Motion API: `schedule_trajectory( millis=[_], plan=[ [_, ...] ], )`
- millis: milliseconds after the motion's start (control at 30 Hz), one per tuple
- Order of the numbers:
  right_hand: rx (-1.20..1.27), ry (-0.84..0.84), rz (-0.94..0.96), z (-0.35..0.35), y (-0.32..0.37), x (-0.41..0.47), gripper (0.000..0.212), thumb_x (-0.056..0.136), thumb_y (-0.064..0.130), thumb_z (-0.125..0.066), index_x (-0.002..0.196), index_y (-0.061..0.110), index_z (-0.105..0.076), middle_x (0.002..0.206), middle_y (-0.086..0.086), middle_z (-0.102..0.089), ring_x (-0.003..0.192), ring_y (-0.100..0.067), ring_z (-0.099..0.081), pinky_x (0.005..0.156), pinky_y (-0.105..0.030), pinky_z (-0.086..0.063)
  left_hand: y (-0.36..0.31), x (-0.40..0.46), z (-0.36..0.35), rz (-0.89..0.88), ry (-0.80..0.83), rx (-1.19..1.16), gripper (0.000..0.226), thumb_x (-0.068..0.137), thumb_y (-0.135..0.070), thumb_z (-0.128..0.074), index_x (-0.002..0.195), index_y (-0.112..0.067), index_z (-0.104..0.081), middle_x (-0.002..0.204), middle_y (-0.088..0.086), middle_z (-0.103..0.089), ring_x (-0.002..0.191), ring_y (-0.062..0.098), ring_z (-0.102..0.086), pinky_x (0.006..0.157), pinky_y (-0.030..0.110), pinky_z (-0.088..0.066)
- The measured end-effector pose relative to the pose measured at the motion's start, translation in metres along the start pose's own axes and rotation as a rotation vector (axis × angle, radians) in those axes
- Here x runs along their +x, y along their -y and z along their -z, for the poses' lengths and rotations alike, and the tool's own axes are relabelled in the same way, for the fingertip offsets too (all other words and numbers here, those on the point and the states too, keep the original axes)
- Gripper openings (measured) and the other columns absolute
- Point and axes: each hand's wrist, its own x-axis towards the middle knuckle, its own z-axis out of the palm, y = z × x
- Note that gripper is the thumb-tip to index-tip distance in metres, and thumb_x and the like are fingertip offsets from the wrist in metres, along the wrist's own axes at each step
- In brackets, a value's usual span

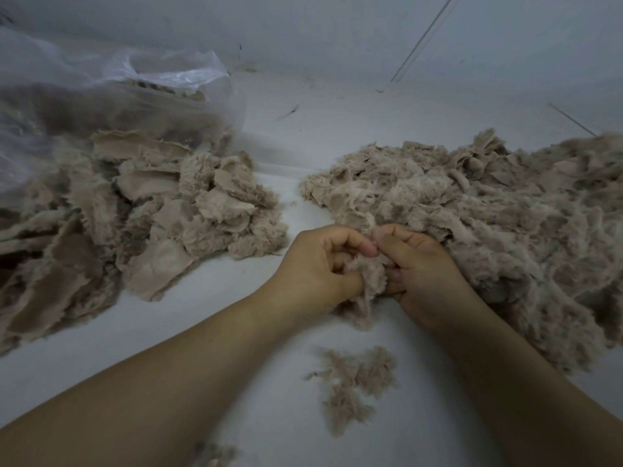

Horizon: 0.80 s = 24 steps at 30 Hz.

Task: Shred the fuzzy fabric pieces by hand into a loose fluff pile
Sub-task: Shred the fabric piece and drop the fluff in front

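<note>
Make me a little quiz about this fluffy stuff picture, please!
1. True or false: both hands grip one fabric piece.
2. Which sits beside the plastic bag? A) the unshredded pieces B) the fluff pile
3. What lies on the floor near the forearms?

Key:
1. True: the left hand and right hand both pinch it.
2. A
3. A small fluff clump.

Fabric heap [128,210] cut off at left edge; fluff pile [488,237] runs off right. Bag [84,96] clipped at left, contents only a haze through plastic. Held tuft [367,274] mostly covered by both hands' fingers [394,276]. Bottom-edge scrap [215,458] blurred.
</note>
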Motion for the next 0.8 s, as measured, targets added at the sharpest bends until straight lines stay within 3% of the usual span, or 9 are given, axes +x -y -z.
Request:
schedule_trajectory(
  millis=[67, 133, 233, 433, 533, 667, 800],
  plan=[
    [0.035, -0.021, -0.02, 0.002, -0.001, 0.004, 0.027, 0.102, 0.008, -0.042, 0.078, 0.013, -0.051, 0.048, 0.005, -0.038, 0.033, -0.003, -0.025, 0.033, -0.013, -0.02, 0.0, 0.0, 0.0, -0.038, -0.098, 0.003, 0.027, 0.066, 0.007, -0.056, 0.083, -0.011, -0.067, 0.061, 0.025, -0.059, 0.048, 0.023, -0.048, 0.048, 0.031, -0.04],
    [0.058, -0.021, -0.027, 0.003, -0.001, 0.005, 0.025, 0.102, 0.007, -0.042, 0.079, 0.013, -0.048, 0.049, 0.005, -0.038, 0.034, -0.003, -0.023, 0.034, -0.013, -0.017, 0.0, 0.002, 0.003, -0.078, -0.183, 0.006, 0.025, 0.067, 0.008, -0.054, 0.075, -0.012, -0.066, 0.046, 0.002, -0.051, 0.036, 0.014, -0.039, 0.04, 0.019, -0.033],
    [0.054, -0.019, -0.012, 0.002, -0.002, 0.005, 0.025, 0.1, 0.006, -0.045, 0.076, 0.013, -0.047, 0.049, 0.004, -0.038, 0.034, -0.003, -0.023, 0.034, -0.013, -0.017, -0.001, 0.002, 0.006, -0.114, -0.256, 0.009, 0.033, 0.069, 0.017, -0.052, 0.066, -0.014, -0.063, 0.047, -0.01, -0.05, 0.036, 0.006, -0.036, 0.038, 0.016, -0.028],
    [0.11, -0.064, -0.033, 0.003, -0.001, 0.007, 0.033, 0.1, 0.003, -0.043, 0.07, 0.012, -0.051, 0.047, 0.004, -0.037, 0.033, -0.004, -0.024, 0.033, -0.012, -0.019, -0.003, 0.003, 0.006, -0.137, -0.348, 0.004, 0.027, 0.058, 0.003, -0.045, 0.054, -0.018, -0.061, 0.044, -0.01, -0.053, 0.037, 0.002, -0.039, 0.041, 0.015, -0.031],
    [0.06, -0.048, -0.009, 0.005, -0.002, 0.006, 0.031, 0.099, 0.01, -0.05, 0.068, 0.01, -0.052, 0.045, 0.004, -0.037, 0.033, -0.005, -0.023, 0.035, -0.012, -0.019, -0.002, 0.005, 0.009, -0.165, -0.431, -0.016, 0.02, 0.063, 0.0, -0.049, 0.063, -0.015, -0.063, 0.048, -0.01, -0.055, 0.038, 0.001, -0.04, 0.041, 0.015, -0.032],
    [0.001, 0.021, 0.028, 0.007, -0.002, 0.004, 0.029, 0.076, 0.036, -0.064, 0.066, 0.009, -0.06, 0.047, 0.003, -0.037, 0.035, -0.005, -0.022, 0.036, -0.013, -0.02, 0.002, 0.006, 0.008, -0.173, -0.394, -0.079, 0.019, 0.081, 0.006, -0.062, 0.081, -0.013, -0.061, 0.051, -0.006, -0.059, 0.04, 0.006, -0.047, 0.044, 0.019, -0.038],
    [-0.061, 0.118, 0.069, 0.008, -0.004, 0.004, 0.017, 0.078, 0.031, -0.064, 0.071, 0.017, -0.071, 0.053, 0.002, -0.034, 0.039, -0.004, -0.021, 0.036, -0.015, -0.019, 0.008, 0.005, 0.006, -0.281, -0.346, 0.12, 0.027, 0.08, -0.001, -0.072, 0.083, -0.026, -0.061, 0.075, 0.0, -0.063, 0.06, 0.02, -0.059, 0.057, 0.034, -0.05]
  ],
)
